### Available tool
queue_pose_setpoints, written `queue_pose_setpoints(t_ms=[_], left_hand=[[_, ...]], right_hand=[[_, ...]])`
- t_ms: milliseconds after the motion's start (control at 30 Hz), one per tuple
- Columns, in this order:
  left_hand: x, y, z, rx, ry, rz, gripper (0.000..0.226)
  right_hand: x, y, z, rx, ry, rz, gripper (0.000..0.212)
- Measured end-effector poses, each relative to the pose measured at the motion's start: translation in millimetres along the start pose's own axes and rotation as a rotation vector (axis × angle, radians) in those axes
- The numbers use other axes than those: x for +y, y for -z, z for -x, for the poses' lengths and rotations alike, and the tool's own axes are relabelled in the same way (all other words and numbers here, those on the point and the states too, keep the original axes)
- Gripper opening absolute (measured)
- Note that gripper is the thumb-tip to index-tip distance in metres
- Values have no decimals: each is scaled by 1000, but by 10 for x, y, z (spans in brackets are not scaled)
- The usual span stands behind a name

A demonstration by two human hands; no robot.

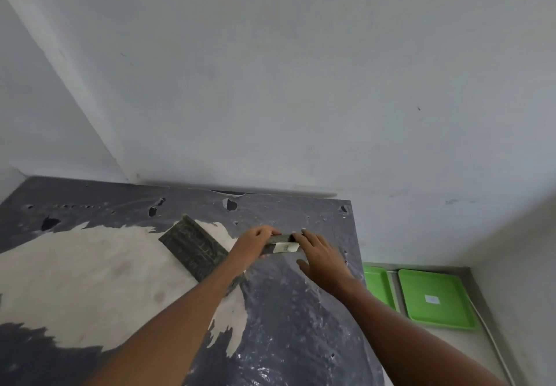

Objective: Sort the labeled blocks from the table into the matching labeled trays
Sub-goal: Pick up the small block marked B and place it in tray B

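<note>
A dark block with a white label (282,244) lies near the far right part of the table (301,310). My left hand (255,242) grips its left end. My right hand (322,257) holds its right end, fingers laid over the top. A second, larger dark ridged block (192,247) rests on the table just left of my left hand, partly hidden under my left forearm. Two green trays sit on the floor to the right: one (436,298) carries a white label, the other (377,286) is half hidden by the table edge.
The table top is covered with worn dark film, torn to bare pale surface on the left. White walls close in behind the table and at the right. A white cable (493,337) runs along the floor beside the labelled tray.
</note>
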State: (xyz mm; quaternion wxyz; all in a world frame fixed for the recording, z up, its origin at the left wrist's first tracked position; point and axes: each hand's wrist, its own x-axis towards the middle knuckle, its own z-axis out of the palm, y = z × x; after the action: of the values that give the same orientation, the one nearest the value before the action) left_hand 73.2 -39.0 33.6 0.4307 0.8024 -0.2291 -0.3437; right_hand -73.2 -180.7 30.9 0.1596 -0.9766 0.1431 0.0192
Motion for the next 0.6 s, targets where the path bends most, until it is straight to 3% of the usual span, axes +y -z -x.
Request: queue_pose_setpoints(t_ms=[167, 367, 600], left_hand=[[200, 37, 143, -54, 49, 193, 31], [334, -12, 281, -57, 48, 228, 30], [430, -65, 349, 64, 0, 360, 16]], right_hand=[[-31, 235, 136, 85, 60, 9, 67], [-49, 439, 259, 186, 77, 45, 37], [-15, 576, 332, 221, 55, 70, 37]])
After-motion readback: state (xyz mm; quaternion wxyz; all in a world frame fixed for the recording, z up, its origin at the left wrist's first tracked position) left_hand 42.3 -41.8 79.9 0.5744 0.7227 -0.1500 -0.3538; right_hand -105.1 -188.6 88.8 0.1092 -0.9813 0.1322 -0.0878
